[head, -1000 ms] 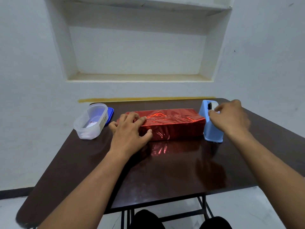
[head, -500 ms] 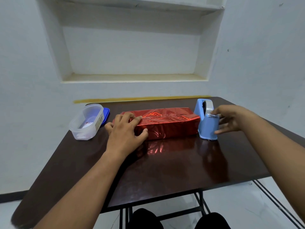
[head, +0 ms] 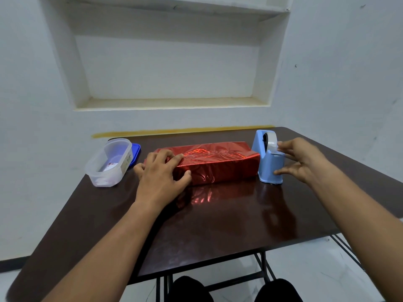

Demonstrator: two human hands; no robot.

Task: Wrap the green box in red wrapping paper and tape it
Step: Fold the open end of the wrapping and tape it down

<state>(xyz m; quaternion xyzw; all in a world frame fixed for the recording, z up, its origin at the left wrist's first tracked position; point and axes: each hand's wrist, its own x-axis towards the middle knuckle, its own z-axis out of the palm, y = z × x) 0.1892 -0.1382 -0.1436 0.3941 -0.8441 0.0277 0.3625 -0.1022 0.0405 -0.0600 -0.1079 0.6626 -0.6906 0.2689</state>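
Observation:
The box, fully covered in shiny red wrapping paper (head: 220, 165), lies lengthwise across the dark table (head: 218, 219); none of its green shows. My left hand (head: 161, 177) presses down on its left end, fingers spread over the top and thumb against the front face. A light blue tape dispenser (head: 269, 162) stands touching the box's right end. My right hand (head: 303, 159) is at the dispenser, upper fingers at the tape by the cutter, thumb against the lower front of the base.
A clear plastic container (head: 109, 162) sits at the table's back left, with a blue lid (head: 135, 153) behind it. The wall with a recessed niche rises just behind the table. My knees show below the table's near edge.
My right hand has shifted from over the top of the dispenser to its right side, fingers now spread at the cutter and base. My left hand stays on the box's left end.

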